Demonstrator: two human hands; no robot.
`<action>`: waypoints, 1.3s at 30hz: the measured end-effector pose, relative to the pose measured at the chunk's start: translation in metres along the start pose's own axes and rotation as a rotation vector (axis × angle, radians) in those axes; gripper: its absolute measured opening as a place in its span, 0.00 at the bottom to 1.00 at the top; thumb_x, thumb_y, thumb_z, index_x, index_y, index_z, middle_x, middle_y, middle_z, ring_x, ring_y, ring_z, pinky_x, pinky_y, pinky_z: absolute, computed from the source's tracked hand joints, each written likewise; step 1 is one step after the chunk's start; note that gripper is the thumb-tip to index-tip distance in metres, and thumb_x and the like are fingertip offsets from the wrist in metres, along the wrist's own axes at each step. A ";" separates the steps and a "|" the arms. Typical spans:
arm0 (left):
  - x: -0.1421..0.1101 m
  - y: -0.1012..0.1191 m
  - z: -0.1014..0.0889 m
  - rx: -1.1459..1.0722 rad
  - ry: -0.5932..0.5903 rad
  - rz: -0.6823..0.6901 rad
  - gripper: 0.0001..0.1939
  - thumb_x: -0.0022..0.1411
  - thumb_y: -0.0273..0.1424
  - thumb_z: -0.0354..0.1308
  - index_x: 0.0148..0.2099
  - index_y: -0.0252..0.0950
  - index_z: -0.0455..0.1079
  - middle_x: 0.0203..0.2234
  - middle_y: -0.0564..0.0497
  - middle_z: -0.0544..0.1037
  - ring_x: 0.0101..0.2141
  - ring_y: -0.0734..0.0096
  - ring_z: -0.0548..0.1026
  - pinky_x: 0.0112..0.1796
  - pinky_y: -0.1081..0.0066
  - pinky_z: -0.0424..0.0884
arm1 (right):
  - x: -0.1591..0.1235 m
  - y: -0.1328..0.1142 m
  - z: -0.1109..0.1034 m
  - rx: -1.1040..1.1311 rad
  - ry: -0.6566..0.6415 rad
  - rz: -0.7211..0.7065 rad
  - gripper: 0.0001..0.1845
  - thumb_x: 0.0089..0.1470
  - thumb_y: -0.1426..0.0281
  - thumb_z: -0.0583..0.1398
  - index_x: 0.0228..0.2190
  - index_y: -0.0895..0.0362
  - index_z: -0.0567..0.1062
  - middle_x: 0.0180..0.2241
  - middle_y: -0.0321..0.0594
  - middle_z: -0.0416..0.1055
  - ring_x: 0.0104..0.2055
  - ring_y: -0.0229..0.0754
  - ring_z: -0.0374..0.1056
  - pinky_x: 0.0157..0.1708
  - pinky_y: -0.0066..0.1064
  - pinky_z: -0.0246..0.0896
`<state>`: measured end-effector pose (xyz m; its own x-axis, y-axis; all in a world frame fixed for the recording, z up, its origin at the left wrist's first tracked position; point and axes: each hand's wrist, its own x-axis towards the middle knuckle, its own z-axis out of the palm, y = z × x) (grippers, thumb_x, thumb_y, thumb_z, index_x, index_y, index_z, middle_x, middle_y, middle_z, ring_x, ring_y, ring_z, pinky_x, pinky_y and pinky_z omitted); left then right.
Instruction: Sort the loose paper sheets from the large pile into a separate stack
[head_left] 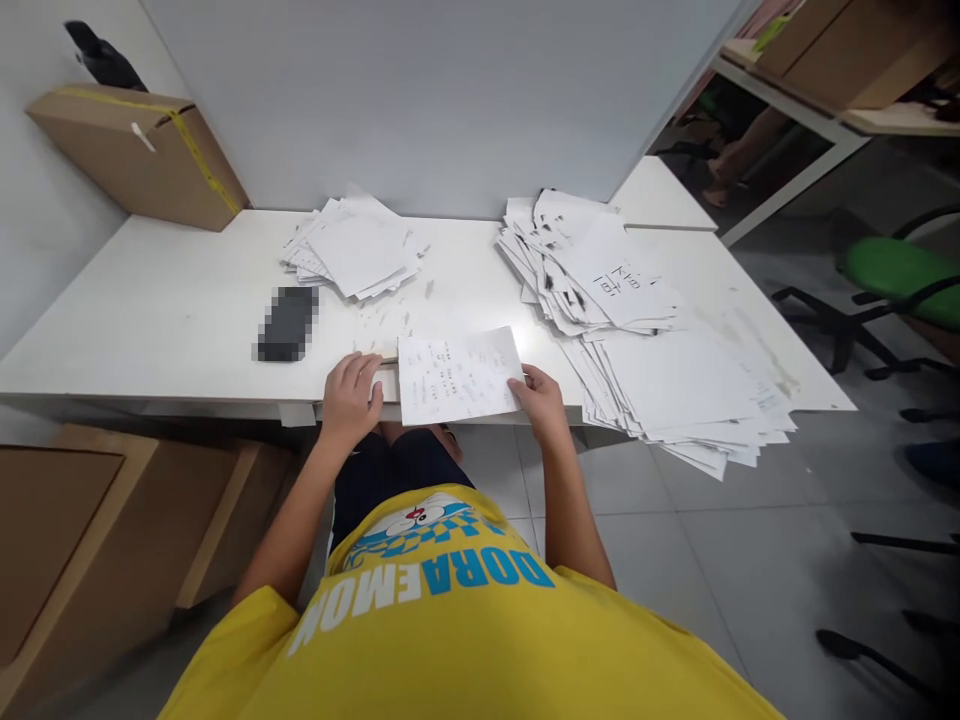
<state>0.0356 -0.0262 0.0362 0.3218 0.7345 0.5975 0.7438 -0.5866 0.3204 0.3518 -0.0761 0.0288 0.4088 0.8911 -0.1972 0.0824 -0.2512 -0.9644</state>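
A sheet of paper [459, 376] with small dark writing lies before me at the table's front edge. My right hand [541, 398] pinches its right edge between thumb and fingers. Under the sheet's left side shows a flat, pale frame-like piece [387, 382] with a thin wooden-coloured edge; the sheet hides most of it. My left hand [351, 398] is closed over the left end of that piece, thumb toward the sheet. Behind the sheet, to the left, is a loose stack of white papers [360, 248]. On the right lies a bigger pile of ink-marked papers [592, 265].
More fanned sheets [682, 385] overhang the front edge of the white table [187, 330]. A blurred-out dark object [286, 324] lies at left. A cardboard box [142, 155] leans in the back left corner. A green chair [904, 278] stands at right.
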 end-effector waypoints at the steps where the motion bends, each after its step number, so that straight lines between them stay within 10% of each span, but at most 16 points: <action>1: 0.001 -0.005 -0.001 0.049 -0.041 0.049 0.22 0.68 0.33 0.50 0.61 0.35 0.67 0.57 0.39 0.73 0.62 0.50 0.66 0.60 0.52 0.62 | -0.001 0.001 0.000 -0.037 0.010 0.002 0.27 0.41 0.57 0.60 0.42 0.58 0.77 0.30 0.41 0.76 0.32 0.46 0.69 0.32 0.35 0.62; 7: -0.002 -0.014 0.007 0.077 -0.326 0.153 0.33 0.70 0.39 0.47 0.73 0.34 0.48 0.71 0.39 0.53 0.70 0.49 0.48 0.67 0.48 0.45 | -0.007 0.006 -0.005 -0.077 0.054 -0.010 0.26 0.43 0.58 0.60 0.42 0.59 0.77 0.31 0.42 0.77 0.32 0.46 0.69 0.31 0.34 0.62; 15: -0.003 -0.018 0.009 0.108 -0.378 0.193 0.41 0.65 0.39 0.53 0.74 0.33 0.43 0.72 0.37 0.48 0.71 0.46 0.44 0.67 0.46 0.42 | -0.008 -0.005 -0.002 -0.008 0.011 0.041 0.26 0.41 0.59 0.62 0.42 0.59 0.78 0.30 0.41 0.76 0.33 0.46 0.70 0.32 0.34 0.63; 39: -0.007 -0.026 0.042 0.092 -0.144 0.122 0.36 0.61 0.25 0.50 0.71 0.31 0.53 0.66 0.37 0.63 0.67 0.51 0.59 0.67 0.47 0.52 | -0.002 -0.010 0.001 0.038 -0.069 0.083 0.24 0.42 0.59 0.62 0.41 0.57 0.77 0.34 0.43 0.79 0.37 0.50 0.74 0.33 0.36 0.66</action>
<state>0.0386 -0.0021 -0.0069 0.4881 0.7051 0.5144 0.7426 -0.6452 0.1797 0.3495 -0.0750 0.0383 0.3487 0.8922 -0.2870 0.0161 -0.3118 -0.9500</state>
